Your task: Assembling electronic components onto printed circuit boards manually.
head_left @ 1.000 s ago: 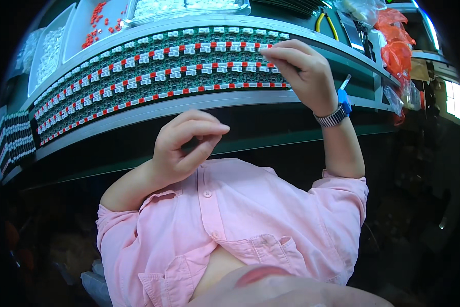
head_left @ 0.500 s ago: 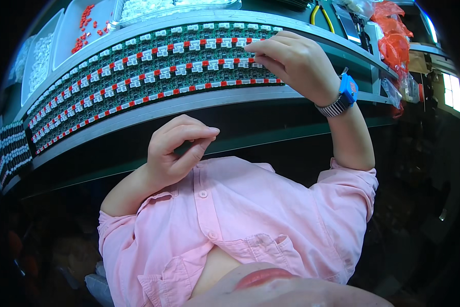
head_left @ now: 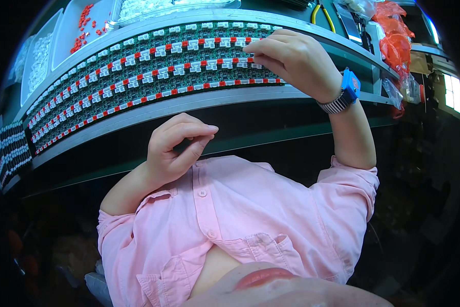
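Long rows of green circuit boards (head_left: 138,54) lie side by side, fitted with white connectors and small red pieces. Over their right end is my right hand (head_left: 296,64), its thumb and fingers drawn together at the boards. What lies between those fingertips is hidden or too small to name. A blue wrist strap (head_left: 349,88) with a banded metal bracelet circles that wrist. Nearer my body, below the front rail, my left hand (head_left: 176,143) is held in the air, apart from the boards. Its thumb and index finger meet in a pinch; I cannot make out anything in it.
Metal rails (head_left: 153,108) border the boards at front and back. Behind stand a tray of red pieces (head_left: 84,38) and a clear box of white parts (head_left: 148,9). Yellow-handled pliers (head_left: 328,19) and orange plastic bags (head_left: 393,38) are at the back right. More boards (head_left: 12,151) stack at far left.
My right hand and wrist have shifted slightly, staying over the right end of the boards. My left hand keeps nearly the same place and pinch.
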The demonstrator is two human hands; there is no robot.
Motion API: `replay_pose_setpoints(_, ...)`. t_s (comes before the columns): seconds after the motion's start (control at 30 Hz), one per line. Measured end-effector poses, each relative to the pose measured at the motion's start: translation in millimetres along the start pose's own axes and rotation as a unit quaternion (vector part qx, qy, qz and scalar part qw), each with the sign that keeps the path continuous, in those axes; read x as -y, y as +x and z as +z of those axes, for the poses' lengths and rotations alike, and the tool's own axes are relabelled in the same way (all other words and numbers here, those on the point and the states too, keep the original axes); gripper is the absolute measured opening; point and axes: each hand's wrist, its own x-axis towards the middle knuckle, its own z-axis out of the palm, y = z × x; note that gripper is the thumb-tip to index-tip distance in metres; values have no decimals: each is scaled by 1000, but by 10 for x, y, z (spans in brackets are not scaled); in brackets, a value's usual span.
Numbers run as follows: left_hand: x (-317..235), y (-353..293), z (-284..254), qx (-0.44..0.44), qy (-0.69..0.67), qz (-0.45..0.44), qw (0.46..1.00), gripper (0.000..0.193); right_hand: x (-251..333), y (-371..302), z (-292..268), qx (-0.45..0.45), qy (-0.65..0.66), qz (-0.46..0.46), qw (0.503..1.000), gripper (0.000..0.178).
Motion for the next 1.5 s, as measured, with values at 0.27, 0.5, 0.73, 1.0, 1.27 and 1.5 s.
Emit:
replay_pose_setpoints(0.27,-96,62,-138,7,93,66,993,30,-296,-589,-6,-101,211,272,933,22)
replay_pose_setpoints(0.5,-306,89,-467,-45,251,132,958,30,-267,-658,254,-8,397,460,794,30)
replay_pose_setpoints(0.73,-396,11,-975,-153,521,119,831,24,-400,-688,296,-6,560,480,675,30)
replay_pose_setpoints(1.0,-360,-136,-1252,-157,627,52,762,21,-360,-609,247,-2,593,481,646,26)
replay_pose_setpoints(1.27,-233,-154,-1326,-152,604,83,778,21,-250,-658,177,-71,602,466,645,25)
replay_pose_setpoints(1.5,-268,126,-842,-106,561,114,813,24,-93,-469,83,-76,604,463,644,26)
